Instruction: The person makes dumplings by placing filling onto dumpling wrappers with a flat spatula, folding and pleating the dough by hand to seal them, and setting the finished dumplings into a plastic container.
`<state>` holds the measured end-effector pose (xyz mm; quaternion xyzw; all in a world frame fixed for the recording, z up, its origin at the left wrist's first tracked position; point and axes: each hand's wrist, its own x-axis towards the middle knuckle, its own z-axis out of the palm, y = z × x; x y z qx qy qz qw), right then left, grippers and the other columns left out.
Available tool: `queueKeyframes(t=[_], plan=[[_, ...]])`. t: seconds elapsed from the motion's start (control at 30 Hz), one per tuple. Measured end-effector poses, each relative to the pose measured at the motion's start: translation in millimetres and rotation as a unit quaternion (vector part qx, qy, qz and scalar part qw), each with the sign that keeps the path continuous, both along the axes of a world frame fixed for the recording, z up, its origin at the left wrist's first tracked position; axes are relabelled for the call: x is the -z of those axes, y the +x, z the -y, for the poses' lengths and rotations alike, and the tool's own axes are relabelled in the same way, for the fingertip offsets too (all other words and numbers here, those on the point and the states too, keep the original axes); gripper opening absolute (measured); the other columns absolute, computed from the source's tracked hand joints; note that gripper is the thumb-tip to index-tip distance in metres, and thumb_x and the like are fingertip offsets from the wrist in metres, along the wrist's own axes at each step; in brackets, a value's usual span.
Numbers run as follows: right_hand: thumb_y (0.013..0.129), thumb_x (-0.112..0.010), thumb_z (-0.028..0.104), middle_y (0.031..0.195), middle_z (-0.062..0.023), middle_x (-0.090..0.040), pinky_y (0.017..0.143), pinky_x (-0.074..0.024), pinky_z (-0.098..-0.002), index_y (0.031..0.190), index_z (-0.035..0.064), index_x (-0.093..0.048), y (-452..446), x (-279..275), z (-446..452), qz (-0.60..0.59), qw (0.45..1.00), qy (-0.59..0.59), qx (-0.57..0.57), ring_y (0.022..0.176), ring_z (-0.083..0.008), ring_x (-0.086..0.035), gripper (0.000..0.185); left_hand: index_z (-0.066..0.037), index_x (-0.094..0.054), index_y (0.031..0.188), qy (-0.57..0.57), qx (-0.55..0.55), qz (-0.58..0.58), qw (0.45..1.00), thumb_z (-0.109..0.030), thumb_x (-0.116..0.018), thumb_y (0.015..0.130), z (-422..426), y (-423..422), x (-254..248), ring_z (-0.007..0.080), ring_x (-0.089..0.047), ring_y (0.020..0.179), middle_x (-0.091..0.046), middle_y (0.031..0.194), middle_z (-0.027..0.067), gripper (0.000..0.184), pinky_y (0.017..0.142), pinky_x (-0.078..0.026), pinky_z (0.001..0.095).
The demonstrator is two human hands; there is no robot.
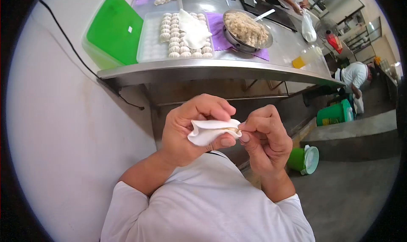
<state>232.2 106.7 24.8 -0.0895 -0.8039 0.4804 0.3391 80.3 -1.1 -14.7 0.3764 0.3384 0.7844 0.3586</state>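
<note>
A white dough wrapper [207,134], folded over with some pale filling showing in its opening, is held up in front of my chest. My left hand [186,125] cups it from the left, thumb below and fingers curled behind the upper edge. At its right end, the thumb and forefinger of my right hand [269,138] pinch the dough's edge. Beyond, on the steel table, a tray [150,40] holds rows of pleated dumplings [174,49], partly covered by a stack of white wrappers [193,30]. Beside it sits a metal bowl of filling [246,28] with a white-handled utensil [263,15].
A green-lidded bin [112,30] stands left of the tray, by the wall. A bottle of yellow liquid [307,57] is near the table's right end. Green buckets [333,114] stand on the floor at right. One person [354,79] bends there; another's hands [300,6] hold a white bag.
</note>
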Motion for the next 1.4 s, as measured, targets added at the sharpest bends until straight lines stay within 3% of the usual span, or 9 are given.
queueKeyframes(t=[0.2, 0.3, 0.5, 0.83, 0.9, 1.0, 1.23, 1.3, 1.4], plan=[[0.084, -0.073, -0.007, 0.090, -0.0097, -0.061, 0.066, -0.0459, -0.0262, 0.103, -0.0009, -0.066, -1.0, -12.1, -12.0, -0.013, 0.998, 0.050, -0.035, 0.078, -0.0162, -0.055, 0.021, -0.002, -0.071, 0.104, -0.023, -0.038, -0.151, 0.988, -0.009, -0.091, 0.072, 0.3, 3.2, -4.2, 0.0165, -0.064, 0.102, -0.065, 0.120, 0.0161, 0.038, 0.088, -0.053, 0.0293], [0.083, -0.073, -0.007, 0.090, -0.0100, -0.061, 0.064, -0.0466, -0.0269, 0.102, -0.0009, -0.066, 3.7, -12.7, -21.4, 0.004, 0.995, 0.071, -0.063, 0.078, -0.0168, -0.055, 0.021, -0.002, -0.072, 0.104, -0.016, -0.034, 0.017, 0.999, -0.008, -0.091, 0.072, 1.2, 18.8, -1.6, 0.0164, -0.064, 0.104, -0.065, 0.119, 0.0152, 0.037, 0.089, -0.053, 0.0289], [0.082, -0.073, -0.008, 0.089, -0.0106, -0.060, 0.062, -0.0475, -0.0275, 0.100, -0.0012, -0.066, 1.2, -15.1, -29.2, -0.018, 0.991, 0.096, -0.093, 0.077, -0.0184, -0.056, 0.020, -0.004, -0.072, 0.107, -0.035, -0.068, -0.078, 0.994, 0.002, -0.084, 0.078, 2.0, 28.1, -5.0, 0.0129, -0.063, 0.104, -0.065, 0.117, 0.0107, 0.032, 0.087, -0.053, 0.0273], [0.081, -0.072, -0.009, 0.092, -0.0115, -0.063, 0.066, -0.0501, -0.0316, 0.105, -0.0015, -0.064, -0.6, -9.5, -26.0, -0.020, 0.984, 0.129, -0.121, 0.081, -0.0232, -0.058, 0.026, -0.002, -0.068, 0.109, -0.025, -0.083, -0.077, 0.993, 0.006, -0.081, 0.080, 13.4, 36.3, 2.1, 0.0130, -0.067, 0.100, -0.063, 0.119, 0.0121, 0.032, 0.084, -0.055, 0.0259], [0.081, -0.072, -0.009, 0.092, -0.0116, -0.063, 0.066, -0.0503, -0.0323, 0.105, -0.0015, -0.064, 0.0, -11.5, -23.1, 0.005, 0.978, 0.168, -0.123, 0.081, -0.0239, -0.058, 0.027, -0.001, -0.067, 0.110, -0.002, -0.124, 0.032, 0.992, 0.006, -0.079, 0.081, 14.8, 42.0, 1.2, 0.0130, -0.067, 0.100, -0.062, 0.120, 0.0127, 0.033, 0.083, -0.056, 0.0255], [0.081, -0.072, -0.009, 0.093, -0.0120, -0.064, 0.066, -0.0502, -0.0326, 0.106, -0.0013, -0.063, -0.3, -11.7, -16.8, 0.027, 0.977, 0.178, -0.116, 0.081, -0.0243, -0.058, 0.027, 0.000, -0.066, 0.112, 0.038, -0.134, -0.045, 0.989, 0.007, -0.078, 0.082, 14.5, 35.4, 12.0, 0.0136, -0.066, 0.102, -0.062, 0.119, 0.0128, 0.033, 0.085, -0.055, 0.0260], [0.082, -0.073, -0.008, 0.090, -0.0112, -0.061, 0.064, -0.0498, -0.0317, 0.106, -0.0017, -0.063, -4.3, -14.3, -0.3, 0.009, 0.983, 0.171, -0.069, 0.081, -0.0232, -0.057, 0.027, 0.001, -0.065, 0.111, 0.019, -0.051, -0.063, 0.996, 0.007, -0.077, 0.083, 20.8, 20.1, 9.3, 0.0141, -0.063, 0.101, -0.061, 0.117, 0.0121, 0.031, 0.086, -0.053, 0.0278], [0.082, -0.073, -0.007, 0.090, -0.0111, -0.061, 0.064, -0.0500, -0.0315, 0.107, -0.0019, -0.064, -4.2, -15.7, 3.2, 0.018, 0.979, 0.193, -0.059, 0.081, -0.0225, -0.058, 0.028, -0.001, -0.067, 0.109, 0.055, -0.117, -0.025, 0.991, -0.012, -0.082, 0.085, 18.7, 22.9, 14.6, 0.0148, -0.063, 0.099, -0.062, 0.118, 0.0169, 0.031, 0.085, -0.051, 0.0270], [0.082, -0.074, -0.007, 0.090, -0.0109, -0.061, 0.065, -0.0507, -0.0318, 0.106, -0.0019, -0.064, -5.3, -15.6, 12.6, 0.037, 0.978, 0.199, -0.043, 0.080, -0.0226, -0.058, 0.026, -0.001, -0.067, 0.110, 0.051, -0.077, -0.066, 0.994, -0.012, -0.081, 0.086, 22.8, 12.0, 15.6, 0.0147, -0.062, 0.099, -0.061, 0.117, 0.0162, 0.030, 0.085, -0.050, 0.0267]])
